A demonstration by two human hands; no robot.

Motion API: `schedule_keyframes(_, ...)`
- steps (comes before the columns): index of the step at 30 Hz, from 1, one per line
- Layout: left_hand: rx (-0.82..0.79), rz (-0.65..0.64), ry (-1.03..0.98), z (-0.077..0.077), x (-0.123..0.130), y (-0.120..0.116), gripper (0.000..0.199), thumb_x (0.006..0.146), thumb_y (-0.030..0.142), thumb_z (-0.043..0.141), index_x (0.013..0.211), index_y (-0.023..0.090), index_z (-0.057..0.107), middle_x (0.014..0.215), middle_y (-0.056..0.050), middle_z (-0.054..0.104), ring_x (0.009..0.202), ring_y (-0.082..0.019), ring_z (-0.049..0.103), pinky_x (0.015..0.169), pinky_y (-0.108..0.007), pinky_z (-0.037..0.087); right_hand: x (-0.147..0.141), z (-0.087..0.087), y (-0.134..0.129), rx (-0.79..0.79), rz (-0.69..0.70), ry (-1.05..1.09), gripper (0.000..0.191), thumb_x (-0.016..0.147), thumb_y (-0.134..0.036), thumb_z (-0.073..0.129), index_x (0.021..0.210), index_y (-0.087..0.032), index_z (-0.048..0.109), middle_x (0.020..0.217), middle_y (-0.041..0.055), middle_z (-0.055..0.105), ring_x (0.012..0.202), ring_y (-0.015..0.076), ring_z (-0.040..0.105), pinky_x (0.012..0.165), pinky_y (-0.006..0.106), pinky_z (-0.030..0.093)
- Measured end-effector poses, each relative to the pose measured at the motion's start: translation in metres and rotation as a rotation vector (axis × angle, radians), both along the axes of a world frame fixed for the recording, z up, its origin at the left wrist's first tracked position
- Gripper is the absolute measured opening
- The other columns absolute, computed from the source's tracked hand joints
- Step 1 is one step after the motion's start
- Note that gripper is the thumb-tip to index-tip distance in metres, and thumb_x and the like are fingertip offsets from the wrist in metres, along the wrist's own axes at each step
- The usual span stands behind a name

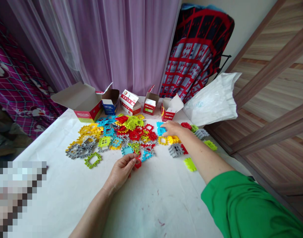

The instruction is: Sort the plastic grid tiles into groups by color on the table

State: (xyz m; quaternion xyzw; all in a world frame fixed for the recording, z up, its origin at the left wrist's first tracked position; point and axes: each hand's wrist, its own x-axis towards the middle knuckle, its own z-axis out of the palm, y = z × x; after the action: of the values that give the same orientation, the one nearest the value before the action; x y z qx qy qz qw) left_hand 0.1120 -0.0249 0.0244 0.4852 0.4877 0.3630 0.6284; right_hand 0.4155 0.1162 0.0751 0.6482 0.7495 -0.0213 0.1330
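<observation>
My left hand (123,170) is closed in a pinch at the near edge of a pile of plastic interlocking building tiles (135,134). A red tile (138,162) shows between its thumb and fingers. Farther off, my right hand (175,128) reaches over the right side of the table, its thumb and fingers closed on the edge of a blue tile (160,129). Below that hand lie yellow tiles (173,139) and a stack of grey tiles (175,150). My right forearm partly hides a red tile (184,149).
Open small cartons stand along the back, among them a blue box (109,107) and a red box (167,114). A white bag (213,99) leans at the back right. Green tiles (190,164) lie to the right on the white tablecloth (151,205). Pixelation covers the lower left corner.
</observation>
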Motion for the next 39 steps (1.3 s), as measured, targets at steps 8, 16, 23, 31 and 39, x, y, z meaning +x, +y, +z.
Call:
schedule_keyframes(8,0.0,0.007,0.0,-0.001,0.0,0.0,0.062,0.062,0.064,0.073,0.102,0.017,0.069,0.077,-0.005,0.073,0.057,-0.013,0.057,0.04,-0.021,0.035,0.003,-0.001,0.002,-0.011,0.011,0.002,0.067,0.074,-0.051,0.076,0.135,-0.032,0.059,0.128,0.0093,0.06,0.119,0.029,0.058,0.096,0.034,0.045)
schedule_keyframes(16,0.011,-0.012,0.031,0.002,0.001,-0.001,0.066,0.062,0.068,0.068,0.104,0.017,0.068,0.078,-0.005,0.072,0.056,-0.011,0.056,0.041,-0.02,0.037,0.0,0.005,-0.003,-0.047,0.0,-0.05,0.068,0.073,-0.05,0.075,0.137,-0.034,0.056,0.133,0.0079,0.059,0.123,0.0293,0.056,0.099,0.035,0.044)
schedule_keyframes(23,0.001,0.003,0.014,0.0,0.001,0.0,0.066,0.06,0.068,0.071,0.102,0.017,0.068,0.078,-0.005,0.073,0.055,-0.011,0.056,0.041,-0.02,0.037,-0.004,0.005,-0.003,-0.043,-0.004,-0.051,0.065,0.074,-0.051,0.073,0.135,-0.031,0.058,0.132,0.0107,0.059,0.122,0.031,0.057,0.1,0.038,0.044)
schedule_keyframes(31,0.007,0.007,0.017,-0.001,0.0,-0.001,0.066,0.062,0.066,0.071,0.105,0.016,0.068,0.082,-0.006,0.074,0.055,-0.011,0.056,0.041,-0.02,0.038,-0.007,0.005,-0.002,-0.035,0.001,-0.043,0.06,0.076,-0.048,0.073,0.132,-0.031,0.061,0.134,0.0101,0.059,0.124,0.0311,0.056,0.099,0.038,0.045)
schedule_keyframes(39,0.022,-0.016,0.019,-0.004,-0.001,0.001,0.064,0.065,0.065,0.069,0.107,0.016,0.068,0.086,-0.008,0.075,0.056,-0.011,0.057,0.042,-0.02,0.038,-0.008,0.004,0.0,-0.032,-0.01,-0.03,0.061,0.074,-0.047,0.076,0.131,-0.03,0.061,0.133,0.0091,0.06,0.123,0.0302,0.057,0.1,0.037,0.045)
